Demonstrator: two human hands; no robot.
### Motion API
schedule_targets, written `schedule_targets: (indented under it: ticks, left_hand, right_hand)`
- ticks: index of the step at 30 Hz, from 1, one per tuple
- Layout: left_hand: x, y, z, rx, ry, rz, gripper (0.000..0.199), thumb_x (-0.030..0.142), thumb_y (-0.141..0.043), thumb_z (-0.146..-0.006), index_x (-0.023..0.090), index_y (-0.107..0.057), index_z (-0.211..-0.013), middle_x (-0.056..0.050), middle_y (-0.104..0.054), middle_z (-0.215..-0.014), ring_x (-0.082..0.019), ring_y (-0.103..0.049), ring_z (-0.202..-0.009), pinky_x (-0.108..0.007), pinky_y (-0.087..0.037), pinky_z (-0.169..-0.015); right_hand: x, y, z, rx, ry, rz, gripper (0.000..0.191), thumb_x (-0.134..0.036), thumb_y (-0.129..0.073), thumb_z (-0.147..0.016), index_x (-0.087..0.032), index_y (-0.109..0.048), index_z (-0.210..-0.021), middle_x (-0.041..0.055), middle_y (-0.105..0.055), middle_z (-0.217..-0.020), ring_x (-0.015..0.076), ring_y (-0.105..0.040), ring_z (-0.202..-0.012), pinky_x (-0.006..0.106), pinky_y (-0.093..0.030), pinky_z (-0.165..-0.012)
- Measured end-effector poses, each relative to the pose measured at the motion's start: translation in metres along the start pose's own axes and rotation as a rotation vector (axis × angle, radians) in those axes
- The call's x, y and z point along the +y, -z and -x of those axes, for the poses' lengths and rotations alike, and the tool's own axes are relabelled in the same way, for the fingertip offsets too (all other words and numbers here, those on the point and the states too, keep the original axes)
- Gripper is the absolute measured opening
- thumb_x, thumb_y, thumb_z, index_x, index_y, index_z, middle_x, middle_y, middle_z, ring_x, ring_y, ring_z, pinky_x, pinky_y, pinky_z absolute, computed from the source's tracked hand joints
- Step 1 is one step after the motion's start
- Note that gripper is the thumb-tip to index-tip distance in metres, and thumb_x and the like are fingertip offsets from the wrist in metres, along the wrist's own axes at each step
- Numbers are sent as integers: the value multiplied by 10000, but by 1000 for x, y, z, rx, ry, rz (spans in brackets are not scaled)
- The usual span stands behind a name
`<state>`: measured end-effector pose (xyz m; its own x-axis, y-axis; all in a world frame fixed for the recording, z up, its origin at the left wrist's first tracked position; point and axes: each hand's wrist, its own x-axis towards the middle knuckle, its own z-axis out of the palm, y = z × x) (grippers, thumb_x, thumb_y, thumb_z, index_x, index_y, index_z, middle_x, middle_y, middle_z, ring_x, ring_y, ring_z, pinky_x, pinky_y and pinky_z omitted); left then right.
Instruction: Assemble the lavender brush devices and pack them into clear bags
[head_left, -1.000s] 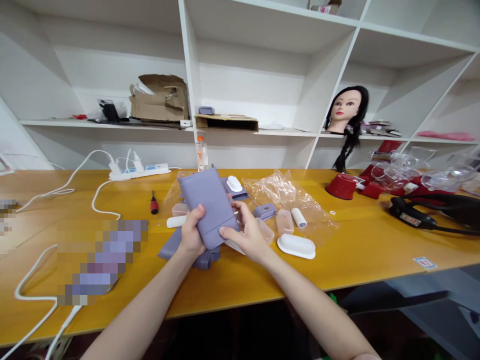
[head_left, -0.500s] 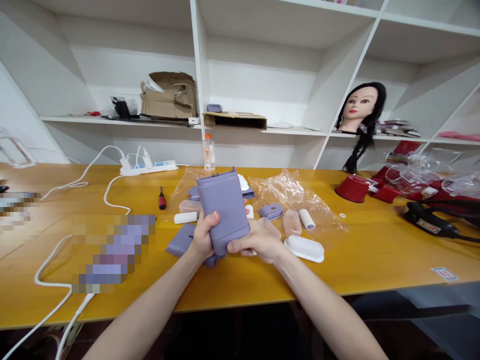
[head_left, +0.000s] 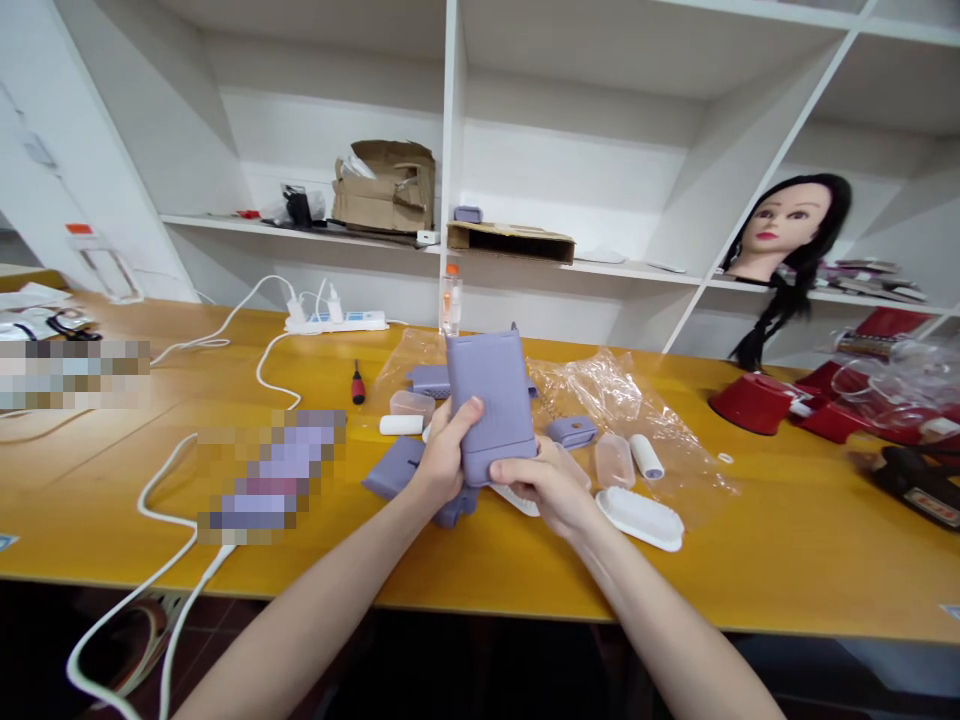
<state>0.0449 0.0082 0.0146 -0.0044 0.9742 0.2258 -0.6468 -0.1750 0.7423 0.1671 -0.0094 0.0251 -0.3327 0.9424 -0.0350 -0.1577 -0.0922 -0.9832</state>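
Note:
Both hands hold a lavender plastic rectangular case (head_left: 491,390) upright above the yellow table (head_left: 780,550). My left hand (head_left: 444,455) grips its left side, thumb on the front. My right hand (head_left: 544,485) cups its lower end from the right, fingers curled across the bottom. Under my left hand lies a flat lavender piece (head_left: 394,470). A small lavender part (head_left: 571,432) sits just beyond my right hand, and a white ribbed tray (head_left: 641,518) lies to its right. The case's back is hidden.
Clear plastic bags (head_left: 600,395), pale pink containers (head_left: 615,460), and white cylinders (head_left: 646,456) lie around my hands. A red-handled screwdriver (head_left: 358,383) and a power strip (head_left: 334,322) with white cables are left. Red items (head_left: 752,403) stand right, below white shelves (head_left: 570,265).
The case has turned from leaning left to nearly upright in my hands. The whole scene has slid right in view, so my head has turned left.

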Motion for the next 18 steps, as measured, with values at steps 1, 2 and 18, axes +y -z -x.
schedule_targets:
  ticks: [1,2,18]
  left_hand:
    - [-3,1,-1,14,-42,-31,360,408,-679,-643,148,-618,-885,-74,-686,-862,-247,-631,-840,-371,-484,-770]
    - [-5,1,-2,21,-71,-62,339,386,-695,-640,156,-621,-877,-54,-684,-854,-225,-627,-831,-344,-482,-763]
    - [-3,-1,1,97,-1,-121,349,407,-715,-631,132,-633,-830,-42,-674,-759,-181,-611,-689,-305,-481,-654]
  right_hand:
    - [-1,2,-1,12,12,6,278,-213,-747,-504,-171,-492,-605,-87,-398,-454,36,-225,-411,208,-127,-400]
    - [-2,3,-2,23,23,16,280,-222,-752,-504,-170,-502,-617,-85,-404,-459,36,-225,-412,209,-122,-400]
    - [10,-4,-3,30,238,43,396,-235,-771,-515,-169,-623,-877,6,-637,-796,150,-575,-712,296,-473,-694]
